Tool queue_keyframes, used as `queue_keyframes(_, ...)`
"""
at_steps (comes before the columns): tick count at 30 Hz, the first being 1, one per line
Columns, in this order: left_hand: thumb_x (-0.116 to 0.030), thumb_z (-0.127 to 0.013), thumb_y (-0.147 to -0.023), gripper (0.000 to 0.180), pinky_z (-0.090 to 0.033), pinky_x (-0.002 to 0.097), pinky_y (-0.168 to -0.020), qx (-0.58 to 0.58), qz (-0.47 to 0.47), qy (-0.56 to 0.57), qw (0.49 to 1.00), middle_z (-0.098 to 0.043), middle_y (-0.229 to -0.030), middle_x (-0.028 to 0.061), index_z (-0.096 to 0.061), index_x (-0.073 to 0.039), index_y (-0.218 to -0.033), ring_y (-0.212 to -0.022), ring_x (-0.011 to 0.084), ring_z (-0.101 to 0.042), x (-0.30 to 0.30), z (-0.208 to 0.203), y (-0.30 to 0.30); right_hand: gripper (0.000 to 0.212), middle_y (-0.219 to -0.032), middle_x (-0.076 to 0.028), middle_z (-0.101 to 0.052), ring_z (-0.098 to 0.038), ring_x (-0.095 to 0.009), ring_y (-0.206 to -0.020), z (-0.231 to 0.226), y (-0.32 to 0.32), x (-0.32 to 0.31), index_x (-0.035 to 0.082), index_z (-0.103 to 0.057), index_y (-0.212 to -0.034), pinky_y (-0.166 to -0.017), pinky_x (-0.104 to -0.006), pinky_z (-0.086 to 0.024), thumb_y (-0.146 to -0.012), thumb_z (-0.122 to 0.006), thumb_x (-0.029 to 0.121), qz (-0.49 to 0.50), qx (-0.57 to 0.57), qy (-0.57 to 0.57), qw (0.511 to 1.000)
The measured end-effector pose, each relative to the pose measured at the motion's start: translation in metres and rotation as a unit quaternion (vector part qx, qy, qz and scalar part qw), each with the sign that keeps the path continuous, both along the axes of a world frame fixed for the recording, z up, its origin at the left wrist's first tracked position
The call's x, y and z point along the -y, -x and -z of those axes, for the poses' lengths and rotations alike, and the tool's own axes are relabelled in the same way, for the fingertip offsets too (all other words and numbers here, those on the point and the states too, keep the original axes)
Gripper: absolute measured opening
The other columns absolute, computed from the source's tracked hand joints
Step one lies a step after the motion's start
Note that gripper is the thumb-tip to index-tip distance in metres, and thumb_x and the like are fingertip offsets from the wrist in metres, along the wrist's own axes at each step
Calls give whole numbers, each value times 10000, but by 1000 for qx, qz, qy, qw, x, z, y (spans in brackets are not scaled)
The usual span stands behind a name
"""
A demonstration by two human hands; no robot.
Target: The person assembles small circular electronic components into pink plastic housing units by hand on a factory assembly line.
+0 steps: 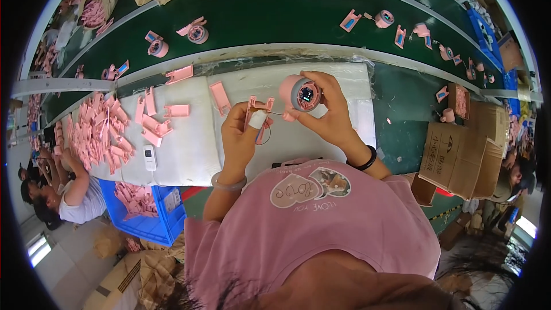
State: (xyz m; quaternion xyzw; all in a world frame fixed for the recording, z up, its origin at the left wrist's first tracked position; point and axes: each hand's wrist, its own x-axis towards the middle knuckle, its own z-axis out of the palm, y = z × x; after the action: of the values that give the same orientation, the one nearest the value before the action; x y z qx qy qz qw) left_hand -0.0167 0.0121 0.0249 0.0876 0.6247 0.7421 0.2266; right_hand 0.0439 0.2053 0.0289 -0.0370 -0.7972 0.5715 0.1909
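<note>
My right hand (333, 116) is closed around a pink round housing (290, 88) with a grey ring. Its open end faces up and shows a dark circuit board inside. My left hand (236, 140) grips a pink handle shell (262, 103) with a whitish piece in it, whose kind I cannot make out. Thin wires (275, 113) run between the shell and the housing, and a loop hangs below my left fingers. Both parts are held above the white foam-covered table (201, 155). A loose pink handle shell (219, 97) lies just left of my left hand.
A heap of pink shells (100, 132) covers the table's left side, near a small white device (150, 158). A blue bin (166, 221) holds more pink parts. Beyond runs a green conveyor (258, 17) with several wired assemblies. Cardboard boxes (453, 158) stand right; another person (80, 195) sits left.
</note>
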Motion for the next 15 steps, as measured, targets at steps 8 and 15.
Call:
queue_keyframes(8,-144,-612,-887,214,-541,264,-645,56,-1,-10,998,-625,-916,73,-556,6,-1028,-776,143,-637,3,3,-3,681,-1189,-142,-471,-531,-283,-1068,-6,-2,1,65,-468,-1256,-852,-340,-481,-668,-802,145,8,-21,-62,998)
queue_keyframes(15,-144,-598,-892,212,-556,282,-647,66,3,9,998,-626,-915,83,-558,8,-1035,-790,158,-640,2,5,0,668,-1189,-141,-483,-532,-286,-1065,-5,-2,-1,66,-478,-1257,-865,-337,-472,-677,-795,164,-3,-22,-75,997)
